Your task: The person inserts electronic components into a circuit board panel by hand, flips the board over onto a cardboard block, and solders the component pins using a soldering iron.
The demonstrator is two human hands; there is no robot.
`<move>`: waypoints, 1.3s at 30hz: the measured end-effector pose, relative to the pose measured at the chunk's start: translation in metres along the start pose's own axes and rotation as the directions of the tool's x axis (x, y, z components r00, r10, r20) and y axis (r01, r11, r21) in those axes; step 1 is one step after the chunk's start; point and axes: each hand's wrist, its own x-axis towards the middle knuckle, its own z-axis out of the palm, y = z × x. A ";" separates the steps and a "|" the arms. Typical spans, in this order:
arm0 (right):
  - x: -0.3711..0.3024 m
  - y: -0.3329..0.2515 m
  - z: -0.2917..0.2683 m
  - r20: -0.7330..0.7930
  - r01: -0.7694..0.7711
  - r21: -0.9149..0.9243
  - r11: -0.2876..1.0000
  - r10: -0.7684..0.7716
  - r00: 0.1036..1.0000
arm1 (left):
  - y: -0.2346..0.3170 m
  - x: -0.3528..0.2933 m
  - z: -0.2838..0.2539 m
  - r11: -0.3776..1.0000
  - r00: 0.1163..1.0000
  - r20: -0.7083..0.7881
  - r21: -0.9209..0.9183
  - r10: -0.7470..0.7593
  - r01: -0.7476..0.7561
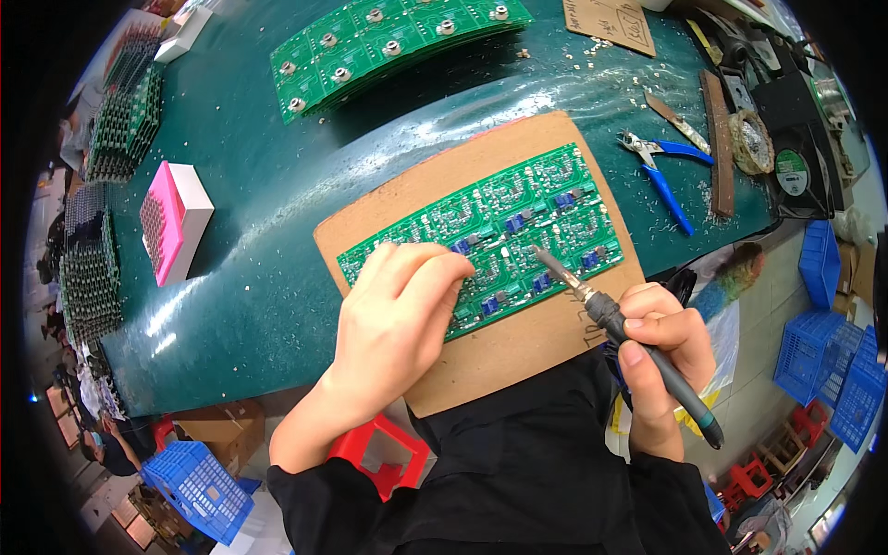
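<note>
A green circuit board panel (518,217) with several small blue parts lies on a brown board (518,342) on the dark green table. My left hand (398,310) rests on the panel's near left part, fingers curled down; whether it pinches something thin I cannot tell. My right hand (661,356) grips a soldering iron (629,342) like a pen. The iron's metal tip touches the panel near its near right edge.
More green panels (388,42) lie at the table's far side. Blue-handled cutters (661,171), a solder tip cleaner (751,141) and a small fan (795,171) sit to the right. A pink-and-white box (174,220) and stacked boards (125,116) are left. Blue crates (828,356) stand on the floor.
</note>
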 end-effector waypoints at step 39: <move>0.010 0.017 -0.037 -0.055 -0.022 0.063 0.998 0.025 0.998 | 0.018 0.035 0.030 0.998 0.998 0.057 0.066 -0.005 0.001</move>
